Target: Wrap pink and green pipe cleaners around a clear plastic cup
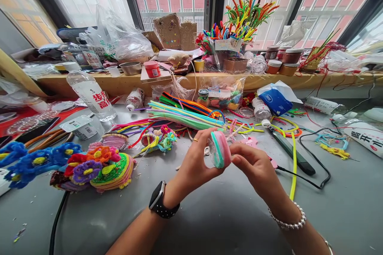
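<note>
Between thumb and fingers, my left hand [196, 157] grips a small clear round plastic cup [213, 152] tilted on its side. Bands of teal and pink fuzzy pipe cleaner [223, 149] are wound round the cup. At its right edge, my right hand [251, 167] has thumb and index fingertip pinched together against the pink winding; the exact spot is partly hidden. Beyond the hands lies a bundle of pastel pipe cleaners [182, 114]. To the left sit pipe-cleaner flowers [89, 169] and a green-topped wound piece [112, 171].
A water bottle [91, 93] stands at the left. On the right lie a black-and-green tool [295, 153], a black cable [324, 179] and a blue tissue pack [275, 99]. The wooden ledge [119, 81] behind carries jars and a pot of pipe-cleaner stems [248, 20].
</note>
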`<state>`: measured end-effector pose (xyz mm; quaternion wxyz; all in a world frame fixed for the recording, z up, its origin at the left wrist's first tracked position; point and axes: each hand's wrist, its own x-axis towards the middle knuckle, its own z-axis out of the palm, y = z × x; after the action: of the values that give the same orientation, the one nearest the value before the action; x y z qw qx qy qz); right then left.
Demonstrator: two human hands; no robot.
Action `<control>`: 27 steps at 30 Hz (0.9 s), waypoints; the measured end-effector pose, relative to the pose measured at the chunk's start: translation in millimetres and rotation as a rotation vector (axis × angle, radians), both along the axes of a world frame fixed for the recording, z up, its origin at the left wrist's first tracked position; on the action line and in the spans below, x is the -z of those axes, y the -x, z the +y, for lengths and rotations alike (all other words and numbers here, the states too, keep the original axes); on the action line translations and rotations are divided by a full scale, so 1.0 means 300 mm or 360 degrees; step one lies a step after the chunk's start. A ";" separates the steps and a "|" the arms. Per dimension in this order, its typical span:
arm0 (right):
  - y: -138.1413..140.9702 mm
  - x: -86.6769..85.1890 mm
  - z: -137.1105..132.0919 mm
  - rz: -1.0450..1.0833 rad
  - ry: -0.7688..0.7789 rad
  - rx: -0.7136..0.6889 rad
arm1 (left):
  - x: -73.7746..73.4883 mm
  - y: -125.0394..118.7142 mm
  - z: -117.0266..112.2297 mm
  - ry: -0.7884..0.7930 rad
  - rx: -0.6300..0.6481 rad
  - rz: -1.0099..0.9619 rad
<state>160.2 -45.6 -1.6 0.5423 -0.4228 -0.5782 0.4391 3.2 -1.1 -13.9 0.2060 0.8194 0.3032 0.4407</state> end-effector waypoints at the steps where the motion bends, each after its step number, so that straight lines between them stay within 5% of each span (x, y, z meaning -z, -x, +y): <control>1: 0.000 0.003 0.002 0.0039 0.0018 -0.0010 | 0.004 -0.001 0.001 -0.0088 -0.0020 0.0030; 12: -0.025 0.022 0.017 0.0322 0.0297 -0.0173 | 0.036 -0.002 0.016 -0.0729 0.0115 0.0171; 27: -0.026 0.012 0.009 0.0230 0.0294 -0.0194 | 0.038 0.002 0.010 -0.0554 0.0168 0.0173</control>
<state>167.9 -42.8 -5.3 0.5136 -0.4022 -0.5193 0.5521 2.7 1.9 -25.4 0.0672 0.8800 0.1895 0.4302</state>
